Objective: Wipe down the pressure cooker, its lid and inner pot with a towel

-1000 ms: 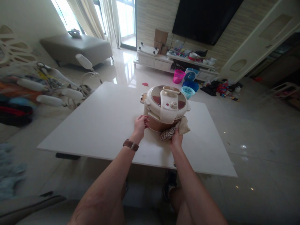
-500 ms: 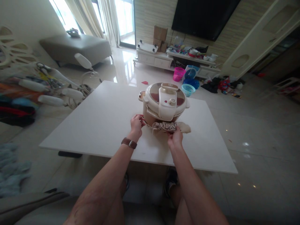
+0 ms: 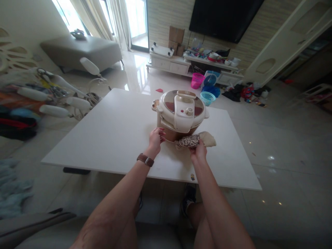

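left hand (image 3: 156, 141) is half curled at the cooker's (image 3: 183, 119) lower left, can't tell if it's gripping, cooker's upright on the white table (image 3: 116, 131), patterned cloth (image 3: 190, 140) runs sideways along its front, pinched by the right hand (image 3: 199, 150), the nearer one to it

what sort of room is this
Most likely a home living room: a large black television on the wall, a low white cabinet below it, and long curtains by a bright glass door.
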Available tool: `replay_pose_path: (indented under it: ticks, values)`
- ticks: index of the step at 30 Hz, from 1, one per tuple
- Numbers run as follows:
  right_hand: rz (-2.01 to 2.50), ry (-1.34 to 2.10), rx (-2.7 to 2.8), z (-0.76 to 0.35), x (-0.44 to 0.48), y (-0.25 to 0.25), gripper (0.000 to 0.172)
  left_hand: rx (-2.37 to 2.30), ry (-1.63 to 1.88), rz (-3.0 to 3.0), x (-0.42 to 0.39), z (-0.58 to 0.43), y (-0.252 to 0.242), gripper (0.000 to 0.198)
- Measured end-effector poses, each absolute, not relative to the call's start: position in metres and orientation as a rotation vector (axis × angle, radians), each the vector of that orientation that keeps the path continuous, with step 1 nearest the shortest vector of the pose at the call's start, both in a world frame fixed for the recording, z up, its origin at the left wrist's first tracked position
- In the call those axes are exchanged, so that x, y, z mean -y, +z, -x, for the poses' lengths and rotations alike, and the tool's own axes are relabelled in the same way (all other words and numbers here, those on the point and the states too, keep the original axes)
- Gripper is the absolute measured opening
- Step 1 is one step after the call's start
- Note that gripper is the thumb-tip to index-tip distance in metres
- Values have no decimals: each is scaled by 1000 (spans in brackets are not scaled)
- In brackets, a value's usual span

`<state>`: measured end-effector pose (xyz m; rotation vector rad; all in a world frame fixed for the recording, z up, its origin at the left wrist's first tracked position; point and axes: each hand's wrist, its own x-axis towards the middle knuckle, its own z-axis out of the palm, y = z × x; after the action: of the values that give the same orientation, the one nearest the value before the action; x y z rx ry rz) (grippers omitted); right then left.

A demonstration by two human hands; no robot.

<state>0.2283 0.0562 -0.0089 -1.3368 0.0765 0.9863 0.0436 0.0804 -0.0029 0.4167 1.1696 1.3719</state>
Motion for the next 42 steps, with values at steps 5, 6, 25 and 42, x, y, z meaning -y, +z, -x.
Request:
replay_pose_path:
  ticks: [5, 6, 25, 42]
  values:
    - [1363, 842, -7, -243, -62, -6, 27, -1061, 1168, -589, -70, -72, 4, 17]
    - [1353, 823, 4, -245, -62, -6, 28, -1026, 1133, -620, -68, -79, 6, 16]
    - [1370, 794, 15, -269, -61, -14, 26, -883, 1182, -560, -59, -106, 3, 35]
    - [1285, 862, -34, -256, -65, -10, 28, -1052, 1599, -247, -81, 51, 22, 23]
